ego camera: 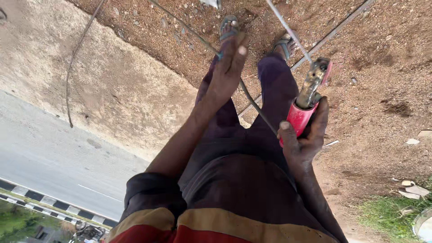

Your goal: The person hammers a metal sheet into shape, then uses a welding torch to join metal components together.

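My right hand [302,139] grips the red handle of a welding electrode holder [307,105], whose metal jaws clamp a thin grey rod [288,30] pointing up and to the left. My left hand [227,67] reaches forward with its fingers closed around a thin dark cable [256,107] that runs from the upper left down toward my right hand. Below my hands I see my dark trousers and my two feet in grey sandals [228,26] on gravelly soil.
Brown gravel ground [373,54] fills the upper right, with a long thin metal bar [333,32] lying across it. A loose wire [72,67] lies on pale sandy ground at left. A paved road with a black-and-white kerb [40,198] runs at lower left. Grass and debris sit at lower right.
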